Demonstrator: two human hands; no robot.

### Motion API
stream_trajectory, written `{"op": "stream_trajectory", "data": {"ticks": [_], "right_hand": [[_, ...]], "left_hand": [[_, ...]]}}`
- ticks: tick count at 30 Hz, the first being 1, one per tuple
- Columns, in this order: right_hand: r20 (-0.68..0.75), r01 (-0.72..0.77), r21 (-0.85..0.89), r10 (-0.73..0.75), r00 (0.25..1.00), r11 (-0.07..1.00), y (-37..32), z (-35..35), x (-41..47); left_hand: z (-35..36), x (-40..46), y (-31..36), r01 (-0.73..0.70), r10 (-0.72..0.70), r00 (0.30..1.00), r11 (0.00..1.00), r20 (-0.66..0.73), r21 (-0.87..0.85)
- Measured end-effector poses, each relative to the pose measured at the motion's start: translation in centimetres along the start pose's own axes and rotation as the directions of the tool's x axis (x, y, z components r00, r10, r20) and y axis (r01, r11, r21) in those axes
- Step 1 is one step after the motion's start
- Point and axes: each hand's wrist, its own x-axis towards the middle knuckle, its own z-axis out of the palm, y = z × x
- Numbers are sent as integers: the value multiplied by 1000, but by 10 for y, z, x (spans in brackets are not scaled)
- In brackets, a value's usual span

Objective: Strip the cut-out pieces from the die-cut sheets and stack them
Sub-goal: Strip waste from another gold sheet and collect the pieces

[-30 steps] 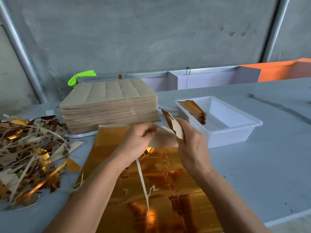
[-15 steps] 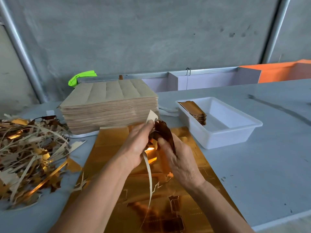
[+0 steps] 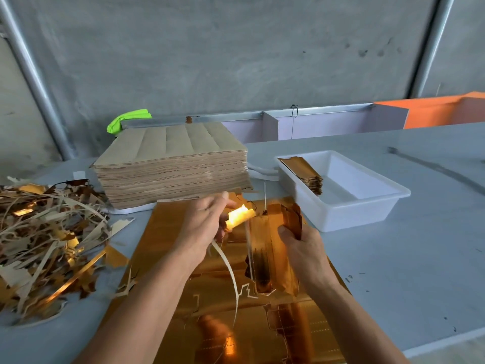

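The shiny gold sheet (image 3: 210, 298) lies mid-frame; left hand (image 3: 202, 227) pinches a scrap (image 3: 240, 216), right hand (image 3: 301, 248) grips cut-outs (image 3: 291, 219), now farther apart.

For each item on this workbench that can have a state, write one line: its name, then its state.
left hand: gripping a gold scrap piece with a trailing strip
right hand: gripping a bunch of cut-out pieces
gold die-cut sheet: flat on table, partly stripped
white tray: open, holding a small stack of pieces at its left end
stack of sheets: tall, brown side up
scrap pile: loose, tangled
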Motion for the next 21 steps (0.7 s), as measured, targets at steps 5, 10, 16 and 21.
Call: {"op": "stream_trajectory", "data": {"ticks": [5, 10, 16, 21], "right_hand": [[-13, -46, -11, 46, 999, 999, 0, -7, 2], [-48, -100, 21, 101, 994, 995, 1, -19, 1], [-59, -272, 224, 291, 955, 936, 7, -32, -1], [-95, -274, 264, 308, 947, 925, 19, -31, -1]], "left_hand": [[-9, 1, -2, -121, 109, 992, 967, 67, 222], [-19, 4, -6, -249, 153, 962, 827, 225, 504], [-30, 11, -18, 41, 18, 918, 989, -395, 142], [-35, 6, -22, 215, -154, 941, 959, -302, 183]]}}
